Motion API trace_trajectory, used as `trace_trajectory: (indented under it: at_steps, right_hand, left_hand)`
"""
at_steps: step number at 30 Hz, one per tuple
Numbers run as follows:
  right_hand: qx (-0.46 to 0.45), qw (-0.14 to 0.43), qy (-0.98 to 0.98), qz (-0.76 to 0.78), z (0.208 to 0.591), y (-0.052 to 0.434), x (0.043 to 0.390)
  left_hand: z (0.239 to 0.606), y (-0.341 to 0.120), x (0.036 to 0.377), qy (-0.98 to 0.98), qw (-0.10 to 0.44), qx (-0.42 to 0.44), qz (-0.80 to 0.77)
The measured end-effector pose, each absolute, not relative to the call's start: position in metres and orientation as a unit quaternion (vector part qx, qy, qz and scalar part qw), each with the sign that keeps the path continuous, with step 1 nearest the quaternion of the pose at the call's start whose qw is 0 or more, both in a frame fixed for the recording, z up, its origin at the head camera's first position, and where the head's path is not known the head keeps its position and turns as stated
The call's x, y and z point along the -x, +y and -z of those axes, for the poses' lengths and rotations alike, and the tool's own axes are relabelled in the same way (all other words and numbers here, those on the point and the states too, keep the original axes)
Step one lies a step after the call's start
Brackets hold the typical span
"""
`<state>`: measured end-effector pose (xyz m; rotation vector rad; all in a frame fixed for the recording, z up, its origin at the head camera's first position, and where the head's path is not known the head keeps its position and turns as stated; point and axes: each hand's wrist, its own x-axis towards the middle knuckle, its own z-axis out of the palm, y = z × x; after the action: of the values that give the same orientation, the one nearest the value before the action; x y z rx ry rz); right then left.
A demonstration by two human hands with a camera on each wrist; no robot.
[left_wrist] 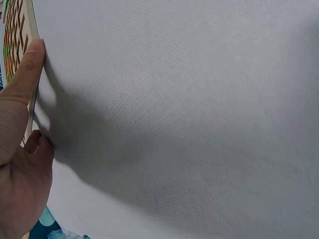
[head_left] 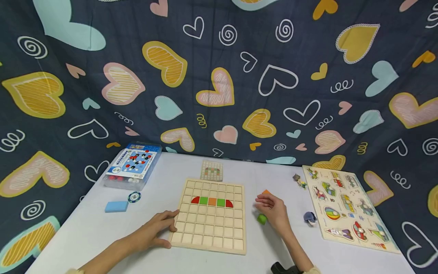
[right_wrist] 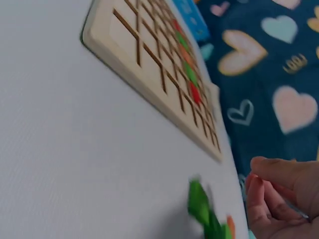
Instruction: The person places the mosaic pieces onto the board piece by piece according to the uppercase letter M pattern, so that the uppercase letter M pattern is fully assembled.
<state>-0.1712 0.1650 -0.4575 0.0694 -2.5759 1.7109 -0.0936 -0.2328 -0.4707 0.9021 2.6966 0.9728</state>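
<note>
A square wooden grid board (head_left: 208,228) lies flat, a row of red, green and orange pieces (head_left: 212,201) set in its upper part. My left hand (head_left: 152,232) rests at the board's left edge, fingers and thumb touching its side; the left wrist view shows a digit pressed on the rim. To the right of the board, my right hand (head_left: 273,211) hovers with loosely bent fingers over loose blocks. A green block (head_left: 261,219) lies under it, and an orange block (head_left: 266,192) shows just beyond the fingers. In the right wrist view nothing shows between thumb and fingers.
Behind the board is a small pattern card (head_left: 211,171). On the left are a boxed molecule kit (head_left: 135,165), a blue block (head_left: 116,206) and a round chip (head_left: 134,196). A picture puzzle board (head_left: 349,209) and a small blue figure (head_left: 309,218) lie on the right.
</note>
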Motion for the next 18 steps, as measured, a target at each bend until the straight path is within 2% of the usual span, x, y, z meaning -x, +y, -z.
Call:
trace_trajectory:
  at_steps: [11, 18]
  right_hand:
    - [-0.02, 0.102, -0.867, -0.487, 0.464, 0.23, 0.136]
    - [0.0, 0.097, -0.879, -0.467, 0.477, 0.233, 0.132]
  left_hand:
    - [0.472, -0.226, 0.094, 0.89, 0.056, -0.312, -0.327]
    - [0.47, -0.231, 0.092, 0.895, 0.062, -0.301, -0.322]
